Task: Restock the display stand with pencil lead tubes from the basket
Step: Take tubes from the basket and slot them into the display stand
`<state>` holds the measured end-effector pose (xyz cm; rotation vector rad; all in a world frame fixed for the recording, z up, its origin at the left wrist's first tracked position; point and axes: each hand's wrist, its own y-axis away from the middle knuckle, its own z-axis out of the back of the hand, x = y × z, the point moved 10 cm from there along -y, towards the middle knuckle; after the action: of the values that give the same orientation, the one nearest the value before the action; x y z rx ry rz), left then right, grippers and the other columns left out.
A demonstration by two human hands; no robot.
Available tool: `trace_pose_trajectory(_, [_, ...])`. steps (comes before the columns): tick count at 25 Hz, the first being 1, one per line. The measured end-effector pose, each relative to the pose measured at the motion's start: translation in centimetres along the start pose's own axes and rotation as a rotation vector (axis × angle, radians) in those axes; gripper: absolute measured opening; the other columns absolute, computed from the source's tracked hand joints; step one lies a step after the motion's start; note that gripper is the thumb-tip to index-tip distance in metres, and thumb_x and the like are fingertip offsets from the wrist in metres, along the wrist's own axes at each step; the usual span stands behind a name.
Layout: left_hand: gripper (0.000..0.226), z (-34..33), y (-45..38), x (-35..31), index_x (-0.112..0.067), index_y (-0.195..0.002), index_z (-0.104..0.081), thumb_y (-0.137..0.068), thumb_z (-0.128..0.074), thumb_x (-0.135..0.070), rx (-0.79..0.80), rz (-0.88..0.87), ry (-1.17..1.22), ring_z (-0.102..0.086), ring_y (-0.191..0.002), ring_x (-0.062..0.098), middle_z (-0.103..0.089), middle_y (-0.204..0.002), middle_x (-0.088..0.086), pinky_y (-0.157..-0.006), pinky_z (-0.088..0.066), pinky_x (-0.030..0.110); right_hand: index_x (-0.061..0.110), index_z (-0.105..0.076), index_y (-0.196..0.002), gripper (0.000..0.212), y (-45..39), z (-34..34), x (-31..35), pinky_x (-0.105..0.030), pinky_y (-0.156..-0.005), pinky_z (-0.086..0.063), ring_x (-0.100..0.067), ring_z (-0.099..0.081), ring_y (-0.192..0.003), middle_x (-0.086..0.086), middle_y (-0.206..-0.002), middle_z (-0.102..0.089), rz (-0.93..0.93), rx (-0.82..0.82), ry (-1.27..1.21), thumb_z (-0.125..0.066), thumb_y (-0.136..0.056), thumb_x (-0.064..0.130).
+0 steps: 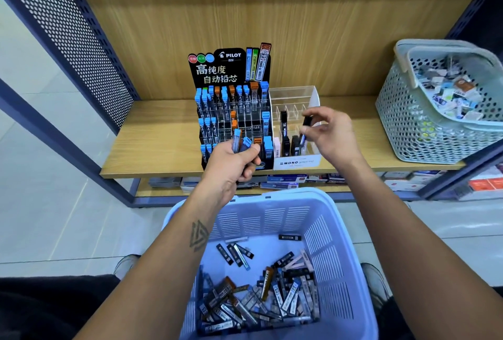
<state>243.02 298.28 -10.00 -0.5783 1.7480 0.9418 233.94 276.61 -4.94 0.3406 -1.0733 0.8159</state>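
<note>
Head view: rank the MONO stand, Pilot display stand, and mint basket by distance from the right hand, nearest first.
1. MONO stand: directly under the right hand, which holds a black tube over it.
2. Pilot display stand: next to it, on the left.
3. mint basket: far right end of the shelf.

Matt wood-grain shelf (152, 149), perforated plastic basket (351, 271), glossy clear acrylic stand (296, 94)
</note>
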Motion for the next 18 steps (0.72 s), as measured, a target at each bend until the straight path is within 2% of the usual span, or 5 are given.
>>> trace_pose_trajectory(3, [0.011,-0.1,-0.3,0.3,-0.002,-0.089,-0.055,-0.1,-0.059,-0.003,0.001,0.0,0.003,-0.037,-0.045,0.013,-0.058,-0.072,0.012,-0.038,-0.026,0.021,0.022,-0.074,-0.107,0.025,-1.3,-0.2,1.1,-0.029,-0.081,-0.059,-0.009,-0.068,-0.079,0.007,-0.089,-0.069,0.091,-0.13,0.078,-0.077,-0.086,0.008])
trace_pose_trajectory(8, [0.014,-0.1,-0.8,0.2,-0.004,-0.087,-0.054,-0.1,-0.059,-0.004,0.007,-0.012,-0.002,-0.038,-0.045,0.012,-0.058,-0.071,0.011,-0.039,-0.027,0.021,0.017,-0.074,-0.109,0.028,-2.8,-1.5,1.6,-0.022,-0.08,-0.057,-0.008,-0.065,-0.08,0.004,-0.089,-0.071,0.145,-0.165,0.096,-0.079,-0.083,0.009])
trace_pose_trajectory(13, [0.011,-0.1,-1.3,0.2,-0.001,-0.091,-0.055,-0.1,-0.059,-0.004,0.01,-0.023,-0.008,-0.039,-0.044,0.012,-0.059,-0.072,0.012,-0.038,-0.028,0.021,0.012,-0.069,-0.108,0.025,-3.3,-2.5,1.4,-0.008,-0.074,-0.05,-0.003,-0.061,-0.078,0.006,-0.088,-0.065,0.161,-0.125,0.146,-0.076,-0.085,0.005])
trace_pose_trajectory(16, [0.011,-0.2,-1.2,0.3,-0.001,-0.09,-0.056,-0.1,-0.06,-0.004,0.014,-0.022,-0.017,-0.039,-0.045,0.012,-0.059,-0.074,0.013,-0.039,-0.028,0.021,0.012,-0.069,-0.108,0.024,-3.4,-3.2,0.8,-0.006,-0.074,-0.05,0.002,-0.059,-0.077,0.007,-0.088,-0.065,0.156,-0.083,0.165,-0.076,-0.086,0.004])
trace_pose_trajectory(18, [0.011,-0.1,-1.2,0.3,-0.003,-0.09,-0.056,-0.1,-0.06,-0.004,0.013,-0.016,-0.02,-0.039,-0.045,0.012,-0.059,-0.074,0.012,-0.04,-0.028,0.021,0.013,-0.07,-0.111,0.026,-3.5,-3.8,0.2,-0.009,-0.078,-0.052,0.001,-0.06,-0.078,0.006,-0.091,-0.066,0.139,-0.045,0.179,-0.074,-0.087,0.004])
